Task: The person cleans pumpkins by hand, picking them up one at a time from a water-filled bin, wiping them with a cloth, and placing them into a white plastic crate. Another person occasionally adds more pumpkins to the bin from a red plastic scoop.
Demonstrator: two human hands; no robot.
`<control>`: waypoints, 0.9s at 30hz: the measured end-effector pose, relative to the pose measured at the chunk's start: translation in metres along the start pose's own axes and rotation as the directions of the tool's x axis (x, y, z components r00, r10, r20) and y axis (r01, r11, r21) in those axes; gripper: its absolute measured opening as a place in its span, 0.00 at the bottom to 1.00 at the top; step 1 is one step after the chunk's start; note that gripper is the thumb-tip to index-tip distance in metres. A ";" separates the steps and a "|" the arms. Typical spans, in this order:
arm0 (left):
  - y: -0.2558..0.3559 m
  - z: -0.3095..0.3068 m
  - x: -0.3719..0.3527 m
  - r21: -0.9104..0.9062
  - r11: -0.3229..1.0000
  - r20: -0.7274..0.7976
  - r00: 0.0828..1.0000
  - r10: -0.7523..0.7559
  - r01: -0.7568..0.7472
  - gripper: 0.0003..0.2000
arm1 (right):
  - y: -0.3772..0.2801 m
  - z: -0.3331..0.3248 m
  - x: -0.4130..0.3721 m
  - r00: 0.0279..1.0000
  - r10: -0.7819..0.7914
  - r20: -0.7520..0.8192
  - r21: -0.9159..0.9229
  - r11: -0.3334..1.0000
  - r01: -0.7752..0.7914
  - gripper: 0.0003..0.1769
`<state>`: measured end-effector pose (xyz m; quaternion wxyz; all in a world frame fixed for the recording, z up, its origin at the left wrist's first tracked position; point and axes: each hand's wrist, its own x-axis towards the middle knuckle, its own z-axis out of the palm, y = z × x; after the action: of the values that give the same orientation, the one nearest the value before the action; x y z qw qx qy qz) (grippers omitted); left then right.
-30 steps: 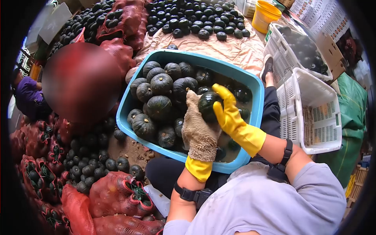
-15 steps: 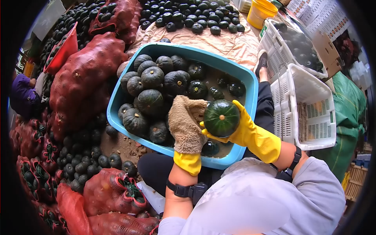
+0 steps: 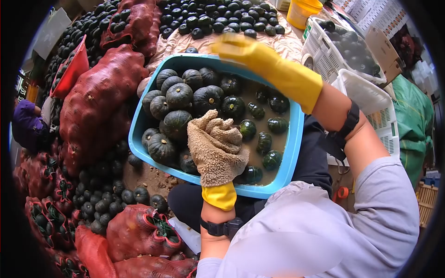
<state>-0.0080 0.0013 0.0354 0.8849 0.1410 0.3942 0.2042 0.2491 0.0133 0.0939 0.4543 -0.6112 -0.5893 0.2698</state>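
Note:
My left hand (image 3: 217, 148) is covered by a tan fleecy cloth (image 3: 211, 139), with a yellow glove cuff showing at the wrist. Its fingers are hidden. It sits over the near part of a blue tub (image 3: 296, 143) holding murky water. Dark green pumpkins (image 3: 179, 95) are heaped in the tub's left side, and several wet ones (image 3: 247, 129) float on the right. My right hand (image 3: 243, 48), in a yellow rubber glove, stretches past the tub's far rim. Motion blurs it, but its fingers look extended and no pumpkin shows in it.
Beyond the tub, rows of pumpkins (image 3: 222, 18) lie on a pale cloth (image 3: 181, 44). Red mesh sacks (image 3: 99, 92) and loose pumpkins (image 3: 99, 199) crowd the left. White crates (image 3: 371, 106) and a yellow bucket (image 3: 303, 13) stand at right. A person in purple (image 3: 28, 118) is at far left.
My right hand has moved from over the tub to beyond its far rim, and the pumpkin it held is out of it. My left hand has shifted slightly left, its cloth more bunched.

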 end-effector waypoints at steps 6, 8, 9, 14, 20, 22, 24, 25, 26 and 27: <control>0.007 0.003 0.017 -0.175 0.981 -0.058 0.994 -0.090 0.079 0.11 | 0.078 0.099 -0.095 0.668 0.672 0.320 -0.818 0.552 -0.163 0.31; 0.009 0.008 0.019 -0.192 0.980 -0.070 0.995 -0.075 0.060 0.11 | 0.110 0.149 -0.113 0.737 0.653 0.176 -0.918 0.379 -0.117 0.38; 0.008 0.013 0.016 -0.202 0.979 -0.098 0.995 -0.025 0.005 0.11 | 0.151 0.165 -0.121 0.780 0.623 0.065 -0.873 0.414 -0.259 0.40; 0.000 0.030 -0.003 -0.199 0.964 -0.183 0.973 0.139 -0.175 0.14 | 0.116 0.120 -0.120 0.804 0.506 0.313 -0.772 0.628 -0.094 0.44; 0.006 0.024 -0.014 -0.161 0.986 -0.198 0.980 0.009 -0.042 0.16 | 0.097 0.079 -0.154 0.615 0.674 0.408 0.123 0.628 -0.769 0.35; 0.007 0.025 -0.012 -0.108 0.992 -0.063 0.996 0.061 -0.067 0.19 | 0.096 0.068 -0.175 0.528 0.609 0.592 0.660 0.010 -0.751 0.30; -0.013 -0.004 0.024 -0.045 0.976 0.151 0.964 0.219 -0.215 0.26 | 0.062 0.072 -0.181 0.704 0.546 0.455 0.837 0.008 -0.547 0.30; -0.019 -0.011 0.032 -0.024 0.955 0.256 0.922 0.291 -0.295 0.30 | 0.040 0.075 -0.183 0.777 0.517 0.359 0.897 0.041 -0.441 0.30; -0.032 -0.004 0.020 0.203 0.815 0.362 0.815 0.452 -0.542 0.31 | 0.021 0.084 -0.181 0.840 0.490 0.235 0.922 0.160 -0.352 0.28; -0.044 0.003 0.008 0.369 0.560 0.450 0.669 0.591 -0.742 0.34 | 0.030 0.108 -0.180 0.882 0.467 0.064 0.947 0.251 -0.202 0.26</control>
<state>0.0103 -0.0343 0.0145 0.7100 0.5427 0.2229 0.3895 0.1413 -0.1315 -0.0166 0.7163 -0.3746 -0.1233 0.5756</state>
